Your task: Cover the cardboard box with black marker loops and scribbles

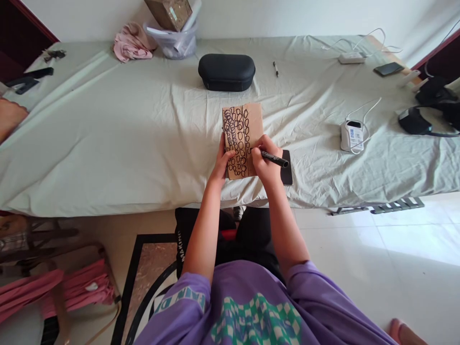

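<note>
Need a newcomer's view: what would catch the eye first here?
A brown card covered in black loops stands out at the centre of the pale green sheet, held by the left hand while the right hand grips a black marker. Beyond it sits a black oval case.

We have a sheeted bed [108, 143], looped cardboard [241, 125], a black zip case [226, 72], a pen [275, 68], a white charger [351, 136], a phone [388, 69]
</note>
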Motion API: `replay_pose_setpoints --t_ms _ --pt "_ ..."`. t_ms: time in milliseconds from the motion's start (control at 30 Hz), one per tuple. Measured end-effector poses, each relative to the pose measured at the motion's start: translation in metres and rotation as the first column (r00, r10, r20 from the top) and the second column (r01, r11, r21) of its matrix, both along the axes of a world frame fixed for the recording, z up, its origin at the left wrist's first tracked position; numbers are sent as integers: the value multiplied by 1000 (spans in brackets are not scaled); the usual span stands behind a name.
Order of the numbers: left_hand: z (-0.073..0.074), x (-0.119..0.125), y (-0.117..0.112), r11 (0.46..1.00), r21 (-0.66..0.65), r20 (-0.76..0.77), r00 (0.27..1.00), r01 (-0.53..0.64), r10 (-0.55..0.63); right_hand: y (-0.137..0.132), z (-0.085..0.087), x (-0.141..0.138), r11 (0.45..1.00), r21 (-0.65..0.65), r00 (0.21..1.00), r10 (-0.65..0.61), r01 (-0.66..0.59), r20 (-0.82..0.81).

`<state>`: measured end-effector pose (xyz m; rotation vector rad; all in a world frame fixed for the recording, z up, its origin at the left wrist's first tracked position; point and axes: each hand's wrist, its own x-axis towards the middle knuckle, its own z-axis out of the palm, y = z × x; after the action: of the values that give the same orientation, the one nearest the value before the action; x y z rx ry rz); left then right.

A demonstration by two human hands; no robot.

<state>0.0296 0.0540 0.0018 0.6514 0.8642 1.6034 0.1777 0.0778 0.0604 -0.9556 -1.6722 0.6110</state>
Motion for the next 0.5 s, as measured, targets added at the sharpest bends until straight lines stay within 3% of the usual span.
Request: replay_pose_setpoints --t_ms 67,167,300,400,500 --pt "-1 0 -2 1000 6 -17 1000 4 -4 1 -1 1 999 2 999 37 -37 -25" --pt "-2 -1 -5 1000 18 -49 999 -5 5 0 -7 8 998 -32 972 44 -52 -230" --pt "-3 0 -9 1000 12 -66 997 -25 26 -13 -27 38 984 -157 843 -152 82 -516" --pt "-1 1 -8 999 17 -35 998 -48 49 -27 -42 74 948 -285 820 -276 145 -502" --pt "0 0 -8 996 17 42 995 -87 86 -36 -45 115 892 -450 868 -254 40 -426"
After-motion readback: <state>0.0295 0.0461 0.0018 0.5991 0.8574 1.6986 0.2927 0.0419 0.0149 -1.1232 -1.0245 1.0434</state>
